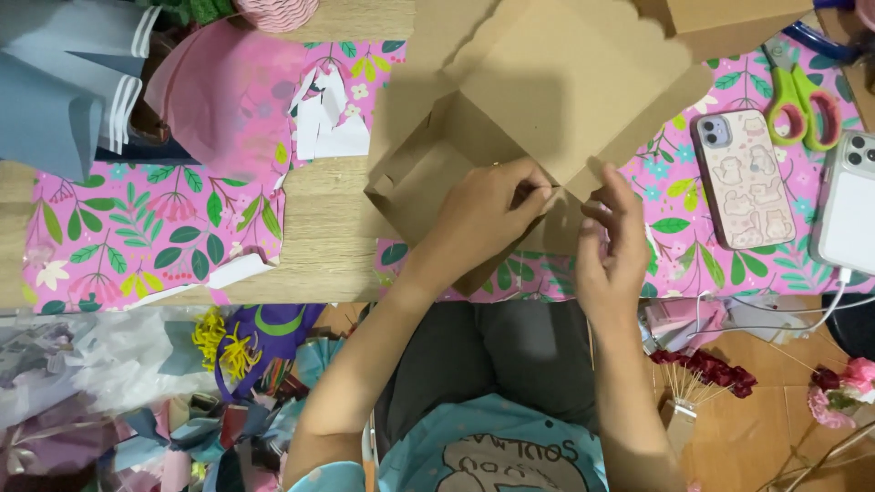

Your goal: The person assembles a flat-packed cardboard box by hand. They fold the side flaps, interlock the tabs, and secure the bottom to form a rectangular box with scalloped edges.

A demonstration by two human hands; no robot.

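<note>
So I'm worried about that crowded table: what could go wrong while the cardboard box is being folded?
The box flap spreads wide, so turning it might nudge the phone or scissors beside it. The left hand and right hand pinch one corner, which could crease or tear.

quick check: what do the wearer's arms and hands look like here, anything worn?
Both arms are bare from upper arm to fingertips. Left hand and right hand show no gloves, rings, watch or bracelets. Only clothing at the arms: short light-blue sleeves of a printed T-shirt, barely visible at the left shoulder.
</note>
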